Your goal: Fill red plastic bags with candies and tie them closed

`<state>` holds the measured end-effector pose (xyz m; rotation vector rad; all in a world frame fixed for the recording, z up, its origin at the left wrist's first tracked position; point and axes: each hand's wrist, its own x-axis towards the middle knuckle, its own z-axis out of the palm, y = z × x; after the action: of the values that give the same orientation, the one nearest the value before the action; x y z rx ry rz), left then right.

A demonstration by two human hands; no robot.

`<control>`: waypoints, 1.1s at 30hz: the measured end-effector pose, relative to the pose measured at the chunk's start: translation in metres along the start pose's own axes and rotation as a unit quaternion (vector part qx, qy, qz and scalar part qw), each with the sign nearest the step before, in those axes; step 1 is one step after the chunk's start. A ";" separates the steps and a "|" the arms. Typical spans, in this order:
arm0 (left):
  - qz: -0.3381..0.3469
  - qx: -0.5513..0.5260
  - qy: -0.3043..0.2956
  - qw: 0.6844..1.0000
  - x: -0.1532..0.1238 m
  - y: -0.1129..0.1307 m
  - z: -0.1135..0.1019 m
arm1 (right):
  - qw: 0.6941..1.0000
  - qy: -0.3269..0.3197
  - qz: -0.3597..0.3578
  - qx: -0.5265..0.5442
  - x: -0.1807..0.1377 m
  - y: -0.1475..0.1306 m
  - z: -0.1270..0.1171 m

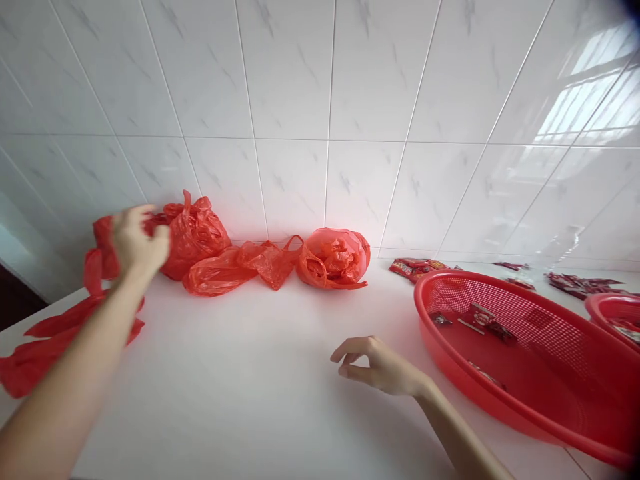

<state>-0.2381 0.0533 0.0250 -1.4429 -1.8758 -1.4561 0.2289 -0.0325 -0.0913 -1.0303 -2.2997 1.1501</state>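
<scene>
My left hand (140, 241) is stretched out to the far left, a little blurred, its thumb and fingers apart. Red plastic shows in the gap between them, and I cannot tell whether the hand touches it. Right beside it is a bulky, crumpled red plastic bag (199, 235) against the wall. Low over the white table (240, 387) hangs my right hand (383, 367), fingers loosely bent and thumb apart, nothing visible in it. A large red plastic basket (525, 393) stands to its right, with several small dark-red packets (483, 315) inside.
Flattened red bags (220, 270) and a bundled red bag (335, 260) lie along the tiled wall (290, 87). More red bags (65, 340) lie at the left edge. Red snack packets (415, 268), a clear bottle (560, 248) and a second red basket (613, 303) are at the right.
</scene>
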 end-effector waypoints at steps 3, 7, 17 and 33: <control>0.124 -0.134 -0.163 0.970 -0.026 0.075 0.058 | 0.999 0.033 -0.007 -0.004 0.005 0.010 0.012; 0.234 -0.180 -0.385 0.874 -0.069 0.157 0.134 | 0.995 0.100 -0.022 -0.018 0.007 0.026 0.022; 0.135 -0.200 -0.352 0.904 -0.076 0.215 0.213 | 0.984 0.162 -0.061 -0.032 0.008 0.040 0.022; 0.031 -0.563 -0.272 0.780 -0.071 0.228 0.109 | 0.933 0.340 -0.010 0.118 0.005 0.028 0.011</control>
<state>0.0195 0.1013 0.0408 -2.6226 -1.0385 -2.5080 0.2316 -0.0233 -0.1200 -1.0885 -1.5842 0.8499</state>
